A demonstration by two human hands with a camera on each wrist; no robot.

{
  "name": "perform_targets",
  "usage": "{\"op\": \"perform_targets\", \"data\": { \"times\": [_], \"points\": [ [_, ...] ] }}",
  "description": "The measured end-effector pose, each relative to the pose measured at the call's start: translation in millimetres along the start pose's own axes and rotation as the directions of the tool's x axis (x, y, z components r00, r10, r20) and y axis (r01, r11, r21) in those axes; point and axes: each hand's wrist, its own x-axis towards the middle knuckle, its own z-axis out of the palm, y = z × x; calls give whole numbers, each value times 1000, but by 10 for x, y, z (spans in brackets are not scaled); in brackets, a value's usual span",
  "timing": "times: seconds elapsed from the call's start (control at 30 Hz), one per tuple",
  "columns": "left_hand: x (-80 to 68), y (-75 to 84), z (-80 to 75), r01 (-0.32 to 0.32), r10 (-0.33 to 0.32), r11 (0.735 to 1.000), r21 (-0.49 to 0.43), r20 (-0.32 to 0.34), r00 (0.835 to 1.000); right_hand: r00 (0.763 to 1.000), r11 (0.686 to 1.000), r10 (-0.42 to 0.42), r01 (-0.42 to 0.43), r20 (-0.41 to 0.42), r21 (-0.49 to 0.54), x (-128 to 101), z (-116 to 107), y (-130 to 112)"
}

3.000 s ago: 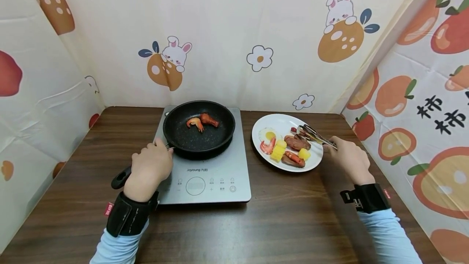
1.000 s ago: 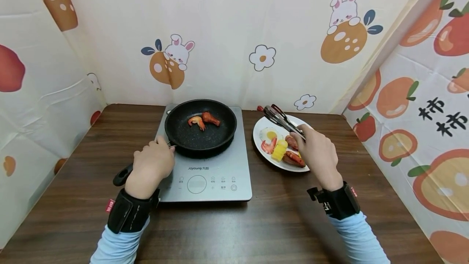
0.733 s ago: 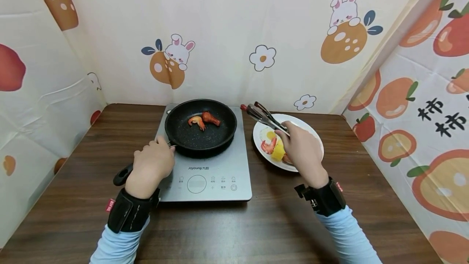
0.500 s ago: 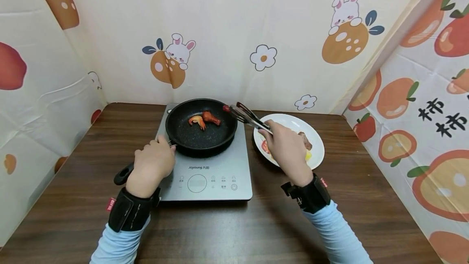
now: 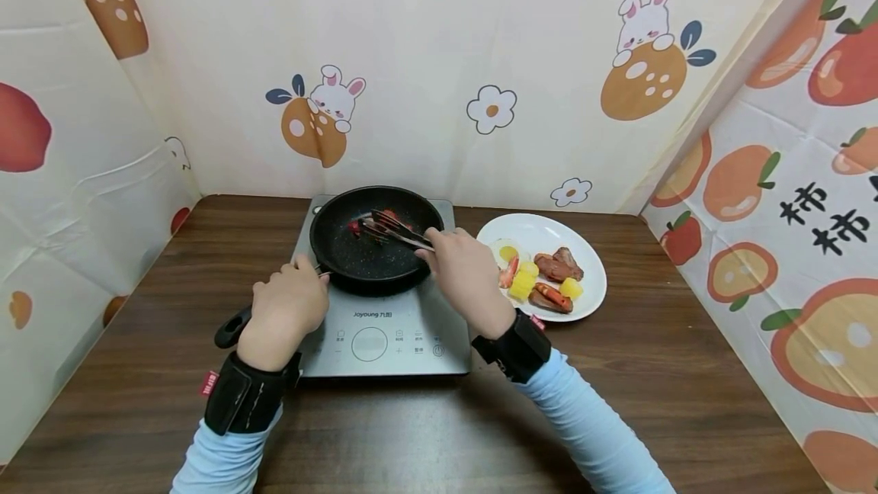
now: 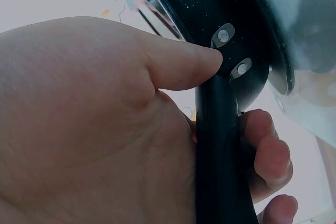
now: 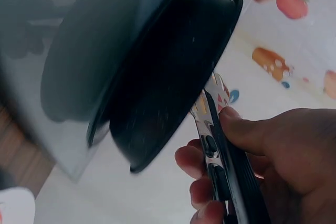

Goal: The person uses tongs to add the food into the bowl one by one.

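left hand (image 5: 284, 311): wrapped round the pan handle (image 5: 229, 328), thumb lying along the top near the rivets, fingers curled underneath. The left wrist view shows that grip up close.
pan (image 5: 375, 240): black, speckled, sitting on the cooktop (image 5: 384, 326), handle sticking out toward the near left.
cooktop: flat grey slab near the middle of the table (image 5: 137, 372), control buttons along its front edge.
tongs (image 5: 394, 231): reaching in over the pan's right rim, tips down among the food at the back of the pan. Bits of red food (image 5: 354, 226) peek out around the tips, but I can't tell if the tongs actually have hold of anything.
right hand (image 5: 463, 273): clamped on the back end of the tongs, thumb on top and fingers curled under, just over the right edge of the pan.
plate (image 5: 590, 261): white, on the table just right of the cooktop, not touching either hand. It holds a fried egg (image 5: 507, 252), a shrimp (image 5: 509, 273), yellow chunks (image 5: 524, 282) and brown meat pieces (image 5: 557, 265).
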Motion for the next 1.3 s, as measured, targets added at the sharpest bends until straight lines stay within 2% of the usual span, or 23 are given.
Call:
{"op": "perform_targets", "data": {
  "times": [0.2, 0.47, 0.63, 0.97, 1.3],
  "points": [
    [1, 5, 3, 0, 0, 1000, -2, -4, 1000, 1000, 996, -28, 29, 12, -87, 94, 90, -154],
    [-14, 12, 9, 6, -6, 1000, -1, -11, 1000, 998, 991, -61, 60, 1, -116, 154, 129, -276],
    [-19, 16, 26, -3, 3, 1000, 0, -11, 1000, 999, 987, -45, 44, 1, -154, 187, 204, -315],
    [-18, 15, 30, -6, 6, 1000, 4, -16, 1000, 999, 989, -43, 47, 31, -142, 145, 217, -331],
    [-16, 12, 32, -5, 5, 1000, 3, -8, 1000, 997, 982, -69, 61, -40, -177, 87, 236, -340]
  ]
}}
